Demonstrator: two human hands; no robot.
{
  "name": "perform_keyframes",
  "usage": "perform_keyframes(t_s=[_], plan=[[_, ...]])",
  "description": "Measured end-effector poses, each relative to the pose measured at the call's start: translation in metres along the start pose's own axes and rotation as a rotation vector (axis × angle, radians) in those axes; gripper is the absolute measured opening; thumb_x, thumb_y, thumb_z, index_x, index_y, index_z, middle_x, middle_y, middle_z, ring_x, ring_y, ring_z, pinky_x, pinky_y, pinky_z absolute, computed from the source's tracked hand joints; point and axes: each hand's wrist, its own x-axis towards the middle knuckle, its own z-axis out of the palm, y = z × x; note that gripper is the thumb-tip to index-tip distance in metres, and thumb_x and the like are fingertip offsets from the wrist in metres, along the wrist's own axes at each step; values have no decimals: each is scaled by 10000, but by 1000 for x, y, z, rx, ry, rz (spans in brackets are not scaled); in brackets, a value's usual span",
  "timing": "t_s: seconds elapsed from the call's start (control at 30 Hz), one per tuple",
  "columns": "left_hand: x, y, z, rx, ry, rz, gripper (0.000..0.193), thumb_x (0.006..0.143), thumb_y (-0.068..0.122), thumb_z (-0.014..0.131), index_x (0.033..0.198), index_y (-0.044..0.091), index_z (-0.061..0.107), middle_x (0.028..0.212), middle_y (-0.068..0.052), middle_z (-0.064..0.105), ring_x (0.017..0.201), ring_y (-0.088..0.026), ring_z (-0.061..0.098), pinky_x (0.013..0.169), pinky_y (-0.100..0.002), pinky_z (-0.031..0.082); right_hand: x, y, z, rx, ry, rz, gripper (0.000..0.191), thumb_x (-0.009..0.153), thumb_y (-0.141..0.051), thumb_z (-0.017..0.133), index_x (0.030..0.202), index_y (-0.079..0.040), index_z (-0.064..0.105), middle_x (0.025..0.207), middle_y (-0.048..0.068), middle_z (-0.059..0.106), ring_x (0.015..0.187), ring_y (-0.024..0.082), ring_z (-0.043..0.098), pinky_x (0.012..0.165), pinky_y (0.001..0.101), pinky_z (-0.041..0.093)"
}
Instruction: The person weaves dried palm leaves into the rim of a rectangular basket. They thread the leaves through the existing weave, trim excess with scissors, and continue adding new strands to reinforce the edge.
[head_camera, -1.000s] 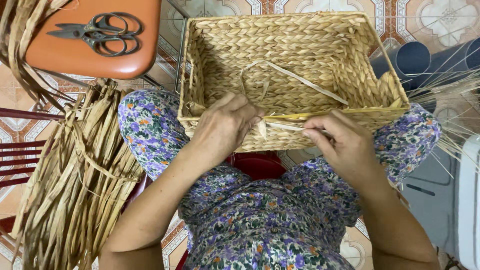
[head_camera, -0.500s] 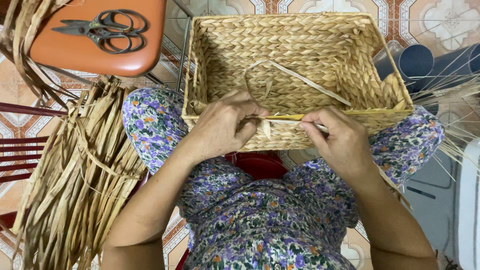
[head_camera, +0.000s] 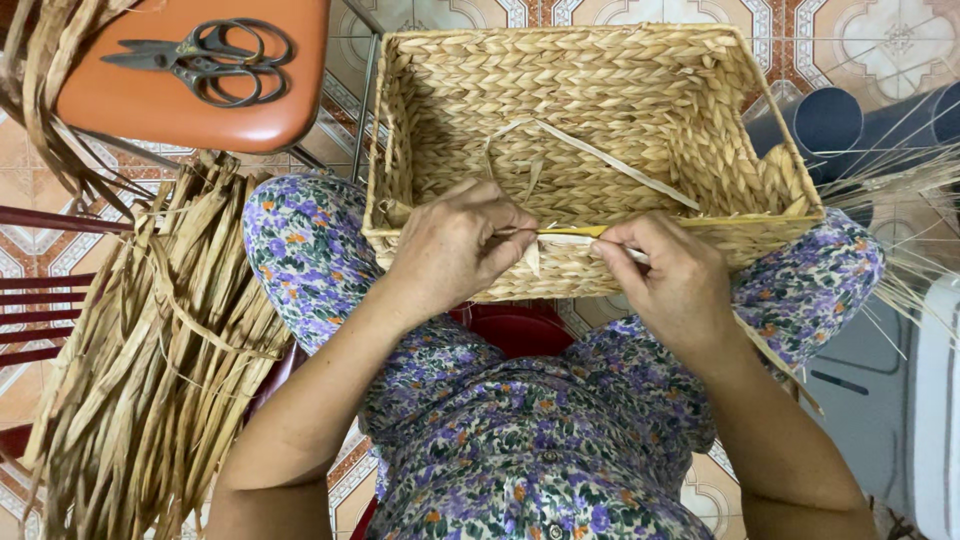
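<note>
Head view looks straight down on a rectangular woven basket (head_camera: 590, 120) resting across the person's lap, its near rim lying along the knees and its far rim close to the top edge of the frame. The left hand (head_camera: 455, 245) sits on the near rim, fingers closed in a pinch on a thin pale strand (head_camera: 575, 236) that runs along that rim. The right hand (head_camera: 675, 280) grips the same strand just beside it, fingers curled shut over the rim's outer face; the two hands are near each other but not touching. Inside the basket a loose strip (head_camera: 610, 160) loops and slants toward the right wall. To the left, a thick bundle of dried leaves (head_camera: 150, 350) crowds the knee, leaving little room on that side. An orange stool (head_camera: 190, 100) at upper left carries dark scissors (head_camera: 195, 60), well apart from the hands. Thin stalks (head_camera: 900, 180) fan in from the right edge over the tiled floor (head_camera: 880, 40).
</note>
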Motion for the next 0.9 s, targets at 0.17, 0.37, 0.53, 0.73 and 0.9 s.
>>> perform_keyframes(t_s=[0.17,0.37,0.53,0.73,0.9], plan=[[-2,-1,-4,-46,-8,19,174,863,141,696,994,64,781,907,-91,691,853,-269,682,769,-421,571,-2,4,-1,17,-49,50,141,918,-111,807,942,-24,699,854,96,713,682,193,691,592,342,525],[-1,0,-6,-65,-42,-11,248,835,80,640,1035,89,788,914,-86,702,843,-260,691,766,-415,577,2,7,-9,134,-99,-13,81,956,-111,763,985,-52,715,892,65,724,744,158,706,636,305,553],[-2,0,-9,-74,-47,-9,262,820,81,646,1042,89,786,923,-96,699,837,-269,691,752,-419,574,2,1,-10,6,-118,47,106,911,-118,799,962,-44,744,828,77,716,657,177,671,589,339,515],[-1,0,-3,-33,-15,0,165,901,197,740,1019,95,795,892,-75,699,824,-253,688,727,-416,568,0,1,1,-55,-8,-29,149,948,-163,808,982,-59,707,908,75,724,750,181,700,626,337,535],[-3,-1,1,15,27,43,157,936,208,746,981,60,776,904,-91,687,836,-266,674,751,-418,566,-11,-3,8,-289,57,-221,268,918,-247,840,1077,-77,707,1090,85,631,974,241,578,831,419,461]])
